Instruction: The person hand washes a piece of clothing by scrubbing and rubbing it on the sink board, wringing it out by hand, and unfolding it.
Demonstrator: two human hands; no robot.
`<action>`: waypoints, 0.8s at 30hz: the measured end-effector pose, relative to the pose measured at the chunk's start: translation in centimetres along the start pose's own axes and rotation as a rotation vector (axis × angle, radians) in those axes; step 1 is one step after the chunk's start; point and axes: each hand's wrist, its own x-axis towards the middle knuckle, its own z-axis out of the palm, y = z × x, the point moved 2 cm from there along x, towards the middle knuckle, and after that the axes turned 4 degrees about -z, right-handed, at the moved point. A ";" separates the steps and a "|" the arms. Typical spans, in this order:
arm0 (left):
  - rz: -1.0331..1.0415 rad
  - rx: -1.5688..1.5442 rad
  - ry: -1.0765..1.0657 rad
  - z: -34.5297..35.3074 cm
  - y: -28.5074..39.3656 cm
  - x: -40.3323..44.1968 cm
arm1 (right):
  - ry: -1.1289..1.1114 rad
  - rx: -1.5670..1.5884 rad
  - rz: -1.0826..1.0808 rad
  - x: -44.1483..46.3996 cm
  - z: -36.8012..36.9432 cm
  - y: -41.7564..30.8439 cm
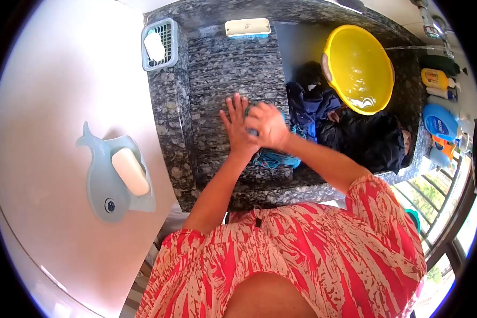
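Mid-frame ridged grey granite (217, 63): left hand (239, 129) spread flat, right hand (270, 125) clenching blurred blue item (253, 131), scrubbing seemingly unfinished, crumpled black cloth (365, 139) untouched

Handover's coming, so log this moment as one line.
left hand: spread over ribbed stone slab | right hand: clenched on blurred teal item | blue cloth: on slab | yellow basin: holds water

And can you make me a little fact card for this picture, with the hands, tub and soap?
Left hand: fingers spread, over the ridged stone washboard
Right hand: closed around a bluish item, mostly hidden
Near the hands: blue fabric
Yellow tub: water inside
Pale soap bar: on the whale-shaped dish
Dark clothes: heaped beside the tub
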 end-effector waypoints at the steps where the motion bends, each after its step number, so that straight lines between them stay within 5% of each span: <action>1: -0.041 0.016 -0.066 -0.7 0.5 0.5 | -0.015 -0.071 0.072 1.3 1.0 2.5; 4: -0.102 -0.003 -0.082 -0.8 0.9 0.8 | 0.085 -0.333 0.243 7.9 2.1 9.9; 7: -0.101 0.013 -0.073 -0.6 0.9 0.7 | 0.430 -0.401 0.284 8.1 1.9 8.5; 9: -0.046 0.063 -0.059 -0.4 0.9 0.3 | 0.225 -0.230 0.435 5.1 1.5 4.6; 12: 0.020 0.125 -0.022 0.4 -0.2 0.3 | 0.097 -0.080 0.085 0.3 -0.3 -1.0; 15: -0.061 0.047 -0.086 -0.5 0.9 0.6 | 0.093 -0.198 0.134 3.8 1.3 6.1; 19: -0.137 0.074 -0.194 -1.3 1.4 1.2 | 0.458 -0.327 0.282 10.7 0.9 13.0; 24: -0.130 0.092 -0.176 -1.1 1.4 1.3 | 0.817 -0.442 0.531 6.5 -3.8 23.8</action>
